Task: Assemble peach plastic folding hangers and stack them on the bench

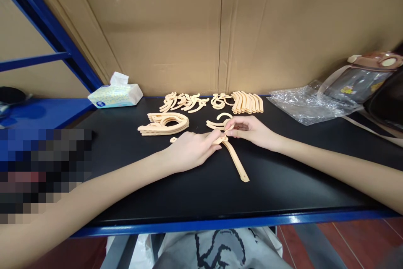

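A beige folding clothes hanger [236,162] lies between my hands over the black tabletop, one arm slanting down toward the front right. My left hand [195,149] is closed around its left part, and a rounded arm end shows beyond the knuckles. With fingertips pinched together, my right hand [250,131] grips the hanger's middle joint. A curved hook [224,115] shows just behind the fingers; whether it is joined to this hanger I cannot tell. My fingers hide most of the joint.
Left of my hands sits a stack of folded hangers [163,125]. Behind are loose hook pieces [182,102], more hooks [218,101] and a row of hanger arms [247,102]. A tissue pack [116,95] stands back left; a clear plastic bag [310,103] and bottle [359,80] are right.
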`<state>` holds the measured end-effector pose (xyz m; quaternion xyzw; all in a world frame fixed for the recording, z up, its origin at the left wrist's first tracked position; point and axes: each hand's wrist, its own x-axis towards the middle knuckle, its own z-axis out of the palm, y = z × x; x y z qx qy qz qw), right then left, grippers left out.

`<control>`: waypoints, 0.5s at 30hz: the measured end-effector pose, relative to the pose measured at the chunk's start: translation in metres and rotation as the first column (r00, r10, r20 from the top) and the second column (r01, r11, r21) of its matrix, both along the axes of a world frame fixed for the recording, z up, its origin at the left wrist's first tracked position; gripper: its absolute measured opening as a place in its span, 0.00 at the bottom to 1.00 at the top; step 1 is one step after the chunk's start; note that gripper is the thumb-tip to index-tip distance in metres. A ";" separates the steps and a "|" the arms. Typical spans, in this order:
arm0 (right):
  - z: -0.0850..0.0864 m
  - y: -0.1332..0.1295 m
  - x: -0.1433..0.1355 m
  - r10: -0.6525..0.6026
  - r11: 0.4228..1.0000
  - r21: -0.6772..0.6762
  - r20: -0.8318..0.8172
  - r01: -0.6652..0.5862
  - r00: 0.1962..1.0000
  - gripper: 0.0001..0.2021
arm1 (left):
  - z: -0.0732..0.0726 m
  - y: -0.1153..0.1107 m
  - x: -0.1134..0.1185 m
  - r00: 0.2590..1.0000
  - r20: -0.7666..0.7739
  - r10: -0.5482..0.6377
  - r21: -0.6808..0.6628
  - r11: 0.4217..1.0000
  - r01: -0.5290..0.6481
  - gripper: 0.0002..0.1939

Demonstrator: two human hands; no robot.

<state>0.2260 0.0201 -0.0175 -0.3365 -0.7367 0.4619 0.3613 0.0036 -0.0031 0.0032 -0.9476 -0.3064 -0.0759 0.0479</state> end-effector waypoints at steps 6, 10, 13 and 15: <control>0.000 -0.001 0.001 -0.021 1.000 0.023 0.031 0.020 0.999 0.12 | 0.003 0.000 0.000 0.995 0.056 0.083 -0.115 0.990 -0.076 0.14; 0.000 -0.004 0.002 -0.068 0.985 0.169 0.127 0.046 0.990 0.11 | 0.006 0.000 0.000 0.982 0.136 0.129 -0.261 0.961 -0.090 0.15; 0.000 -0.010 0.002 -0.115 0.934 0.355 0.243 0.022 0.963 0.13 | 0.005 0.005 -0.002 0.963 0.237 0.131 -0.426 0.905 -0.018 0.10; 0.000 -0.016 0.001 -0.161 0.859 0.512 0.317 -0.026 0.935 0.14 | 0.004 0.010 -0.004 0.929 0.330 0.169 -0.592 0.803 0.064 0.09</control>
